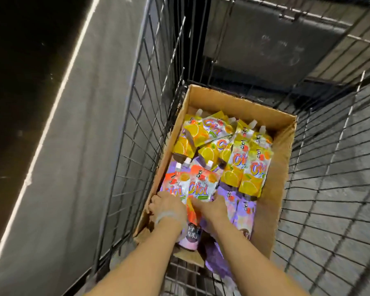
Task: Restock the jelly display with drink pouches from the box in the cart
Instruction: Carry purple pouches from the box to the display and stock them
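Wall: a dark panel (pixel 58 124) with a pale diagonal edge is running from 7 o'clock up to 12 o'clock, outside the cart.
Cart: a black wire cart (pixel 141 116) is enclosing the scene, its mesh sides showing at 9 o'clock and 3 o'clock.
Box: an open cardboard box (pixel 276 167) is sitting on the cart floor, filling the middle of the view.
Left hand: the left hand (pixel 167 207) is reaching into the box's 7 o'clock corner, a pale band showing at the wrist; its grip is curling around the lower part of the left orange-topped pouch (pixel 176 184), fingers half hidden behind it.
Orange-topped pouches: 2 upright pouches are standing side by side at the near left of the box, white caps pointing to 12 o'clock; the right one (pixel 201 186) is touching the left one.
Right hand: the right hand (pixel 212 208) is lying just at 3 o'clock of the left hand; its grip is closing on the bottom edge of the right orange-topped pouch.
Purple pouches: several purple pouches (pixel 244 214) are lying flat at 5 o'clock in the box, under and beside the hands.
Yellow pouches: yellow citrus-print pouches (pixel 252 174) are piling from 12 o'clock to 2 o'clock in the box, some tilted, 2 lying lengthwise at the right.
Floor: grey flooring (pixel 329 221) is showing through the mesh at 4 o'clock.
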### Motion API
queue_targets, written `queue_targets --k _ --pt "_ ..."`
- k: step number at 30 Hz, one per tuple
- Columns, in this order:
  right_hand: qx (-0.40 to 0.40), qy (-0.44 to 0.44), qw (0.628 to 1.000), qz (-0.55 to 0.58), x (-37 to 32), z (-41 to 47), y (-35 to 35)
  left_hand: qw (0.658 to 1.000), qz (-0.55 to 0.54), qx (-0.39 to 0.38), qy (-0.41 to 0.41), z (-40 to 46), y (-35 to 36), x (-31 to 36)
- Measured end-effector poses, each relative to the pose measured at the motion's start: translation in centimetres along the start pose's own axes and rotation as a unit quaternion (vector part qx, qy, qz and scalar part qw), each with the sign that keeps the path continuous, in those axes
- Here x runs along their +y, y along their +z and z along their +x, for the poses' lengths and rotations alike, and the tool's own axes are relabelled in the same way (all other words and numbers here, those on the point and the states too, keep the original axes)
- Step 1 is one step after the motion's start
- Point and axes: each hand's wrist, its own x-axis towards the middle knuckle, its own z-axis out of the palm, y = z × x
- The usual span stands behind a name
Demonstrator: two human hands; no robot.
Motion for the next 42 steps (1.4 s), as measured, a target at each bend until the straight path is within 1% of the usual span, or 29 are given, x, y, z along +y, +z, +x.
queue_targets --k 1,4,7,8,10,11,14,17,18,20,21,23,26,27,29,31,32,34,36,39,42 --pt "-0.001 0.003 1.000 -0.017 -0.3 -0.4 -0.4 1.000 0.004 -0.012 -0.006 0.3 0.2 0.2" --pt "-0.009 -0.003 0.999 -0.034 -0.1 -0.2 -0.9 0.996 -0.056 -0.053 -0.033 0.2 0.4 0.6" --pt "-0.010 -0.013 0.999 -0.031 0.1 0.0 -0.9 0.992 -0.108 -0.051 -0.044 -0.2 0.0 0.7" --pt "-0.008 -0.018 0.999 -0.034 0.3 0.0 -0.7 0.992 -0.103 -0.052 -0.042 -0.1 0.2 0.6" --pt "-0.002 -0.039 0.999 -0.034 1.1 0.1 -0.7 0.994 -0.090 -0.054 -0.014 -0.4 0.0 0.4" --pt "-0.005 -0.039 0.999 -0.029 1.7 0.3 -0.8 0.993 -0.100 -0.054 -0.002 -0.5 0.0 0.4" --pt "-0.018 -0.048 0.999 -0.012 1.7 -0.9 -1.9 0.967 -0.239 -0.091 -0.002 -1.0 0.4 0.1" --pt "-0.026 -0.059 0.998 -0.001 1.3 -2.2 -3.3 0.935 -0.339 -0.099 0.017 -2.2 -0.2 -0.4" --pt "-0.033 -0.064 0.997 0.007 1.0 -2.8 -3.9 0.923 -0.367 -0.108 0.026 -2.6 -0.6 -0.6" --pt "-0.046 -0.083 0.995 0.015 0.3 -3.9 -4.8 0.915 -0.385 -0.108 0.050 -3.8 -1.7 -1.0" --pt "-0.051 -0.098 0.994 0.013 0.0 -4.7 -5.3 0.908 -0.402 -0.108 0.046 -4.2 -2.0 -1.2" --pt "-0.062 -0.131 0.989 0.006 -0.8 -6.4 -6.2 0.887 -0.448 -0.098 0.044 -5.2 -2.3 -1.9" --pt "-0.092 -0.178 0.980 -0.008 -2.2 -9.3 -7.8 0.857 -0.506 -0.064 0.075 -8.2 -3.3 -2.9" --pt "-0.104 -0.196 0.975 -0.014 -2.7 -10.7 -8.4 0.840 -0.533 -0.054 0.088 -10.2 -4.3 -3.2" --pt "-0.141 -0.230 0.963 -0.019 -3.2 -13.6 -9.7 0.794 -0.597 -0.031 0.105 -14.2 -5.4 -4.1" --pt "-0.185 -0.259 0.948 -0.018 -3.2 -16.5 -10.7 0.769 -0.630 0.014 0.107 -17.6 -5.7 -5.4" --pt "-0.204 -0.270 0.941 -0.022 -3.0 -17.8 -11.1 0.761 -0.639 0.033 0.108 -19.2 -5.4 -6.2" --pt "-0.240 -0.289 0.925 -0.047 -2.3 -20.6 -11.7 0.732 -0.669 0.054 0.112 -22.3 -4.8 -8.0" --pt "-0.274 -0.308 0.909 -0.067 -1.3 -23.1 -11.8 0.714 -0.687 0.084 0.107 -25.2 -3.7 -10.0" --pt "-0.313 -0.321 0.889 -0.096 0.5 -26.7 -10.7 0.664 -0.734 0.119 0.085 -29.1 -2.1 -13.7" --pt "-0.356 -0.330 0.866 -0.119 2.7 -30.2 -8.4 0.621 -0.768 0.140 0.067 -32.2 -0.8 -18.4"
